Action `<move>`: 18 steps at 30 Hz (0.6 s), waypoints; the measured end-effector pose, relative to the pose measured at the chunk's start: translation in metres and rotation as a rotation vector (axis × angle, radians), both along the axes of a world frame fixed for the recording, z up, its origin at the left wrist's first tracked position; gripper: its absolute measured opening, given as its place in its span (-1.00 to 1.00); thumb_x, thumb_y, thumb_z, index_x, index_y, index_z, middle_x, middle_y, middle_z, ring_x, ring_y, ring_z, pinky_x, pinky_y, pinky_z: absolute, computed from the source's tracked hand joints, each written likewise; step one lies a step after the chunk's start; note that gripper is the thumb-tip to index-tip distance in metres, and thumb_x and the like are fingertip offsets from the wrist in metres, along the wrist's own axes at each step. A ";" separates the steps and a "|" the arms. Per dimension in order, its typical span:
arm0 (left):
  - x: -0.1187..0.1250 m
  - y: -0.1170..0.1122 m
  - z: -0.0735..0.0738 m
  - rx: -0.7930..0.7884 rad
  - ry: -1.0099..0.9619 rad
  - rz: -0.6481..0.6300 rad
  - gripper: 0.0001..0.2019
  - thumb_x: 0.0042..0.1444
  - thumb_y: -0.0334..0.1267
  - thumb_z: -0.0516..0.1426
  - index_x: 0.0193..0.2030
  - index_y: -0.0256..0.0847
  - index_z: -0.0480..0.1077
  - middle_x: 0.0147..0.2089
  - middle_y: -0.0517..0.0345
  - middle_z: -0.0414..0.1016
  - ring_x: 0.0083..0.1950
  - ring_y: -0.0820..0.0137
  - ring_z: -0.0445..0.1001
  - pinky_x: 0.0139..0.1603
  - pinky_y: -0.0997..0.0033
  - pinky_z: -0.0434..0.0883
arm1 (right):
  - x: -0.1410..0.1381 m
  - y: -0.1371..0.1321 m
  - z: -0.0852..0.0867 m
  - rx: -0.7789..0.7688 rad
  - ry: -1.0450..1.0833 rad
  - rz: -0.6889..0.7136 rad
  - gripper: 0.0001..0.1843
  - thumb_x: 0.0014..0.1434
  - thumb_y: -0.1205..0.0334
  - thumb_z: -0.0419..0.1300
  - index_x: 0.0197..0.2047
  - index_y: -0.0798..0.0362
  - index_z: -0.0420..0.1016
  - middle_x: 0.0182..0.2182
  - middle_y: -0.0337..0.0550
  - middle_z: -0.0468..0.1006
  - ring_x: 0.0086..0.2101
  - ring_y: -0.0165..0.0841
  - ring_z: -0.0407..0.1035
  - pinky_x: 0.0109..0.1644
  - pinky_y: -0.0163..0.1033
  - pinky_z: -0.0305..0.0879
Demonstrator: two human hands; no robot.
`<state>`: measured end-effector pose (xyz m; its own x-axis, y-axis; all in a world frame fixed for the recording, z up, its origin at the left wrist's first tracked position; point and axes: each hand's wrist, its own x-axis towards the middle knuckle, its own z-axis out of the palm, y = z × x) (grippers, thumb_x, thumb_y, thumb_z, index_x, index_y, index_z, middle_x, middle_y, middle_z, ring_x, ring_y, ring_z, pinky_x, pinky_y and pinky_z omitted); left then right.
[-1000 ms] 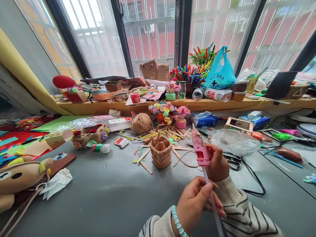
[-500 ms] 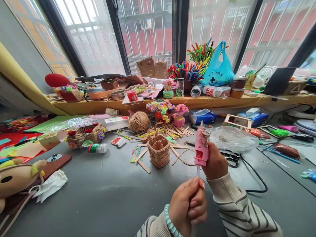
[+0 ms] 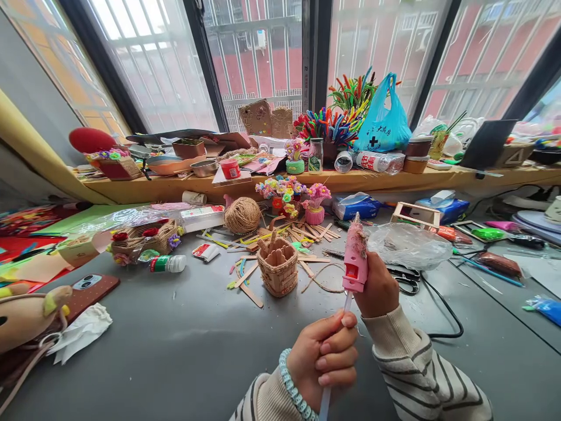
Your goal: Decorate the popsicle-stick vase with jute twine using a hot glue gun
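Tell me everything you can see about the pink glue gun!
The glue gun looks like pink plastic, with brownish, crusty bits stuck on its front half. Its narrow nozzle points up, and a red part shows near its back end. It's held nearly upright above the gray table. The right hand grips it, hiding the handle. A whitish, see-through stick, held in the left hand, meets its back end. I can't tell if it's hot.
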<state>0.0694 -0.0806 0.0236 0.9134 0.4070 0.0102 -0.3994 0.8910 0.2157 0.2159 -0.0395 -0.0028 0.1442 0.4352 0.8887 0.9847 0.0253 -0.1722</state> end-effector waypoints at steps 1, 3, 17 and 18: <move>0.000 0.000 0.000 0.000 0.006 0.002 -0.87 0.12 -0.34 0.01 -0.41 -0.34 0.23 -0.75 0.44 -0.01 -0.79 0.70 -0.27 -0.84 0.77 -0.15 | 0.000 0.000 -0.001 -0.010 0.000 0.007 -0.89 0.06 0.24 0.00 -0.40 0.06 0.29 -0.65 -0.27 0.32 -0.64 -0.49 0.24 -0.64 -0.42 0.03; -0.001 0.000 0.001 -0.006 0.015 0.012 -0.87 0.12 -0.34 0.02 -0.41 -0.34 0.23 -0.74 0.44 -0.02 -0.79 0.70 -0.26 -0.84 0.77 -0.16 | 0.000 0.000 -0.002 -0.028 0.007 0.024 -0.90 0.06 0.24 -0.01 -0.39 0.06 0.29 -0.63 -0.25 0.33 -0.60 -0.47 0.27 -0.62 -0.43 0.06; -0.002 -0.003 0.005 0.001 0.055 0.132 -0.87 0.13 -0.36 0.00 -0.43 -0.32 0.22 -0.74 0.46 -0.11 -0.78 0.71 -0.28 -0.81 0.80 -0.15 | -0.006 0.001 -0.006 -0.063 0.067 0.066 -0.91 0.03 0.26 0.00 -0.35 0.05 0.25 -0.59 -0.25 0.34 -0.56 -0.42 0.29 -0.58 -0.41 0.08; -0.002 -0.003 0.006 0.002 0.064 0.135 -0.87 0.13 -0.36 0.00 -0.43 -0.32 0.22 -0.74 0.46 -0.11 -0.78 0.70 -0.29 -0.81 0.80 -0.15 | -0.006 0.000 -0.006 -0.058 0.066 0.064 -0.90 0.03 0.26 0.00 -0.33 0.05 0.25 -0.59 -0.25 0.34 -0.55 -0.42 0.30 -0.58 -0.41 0.08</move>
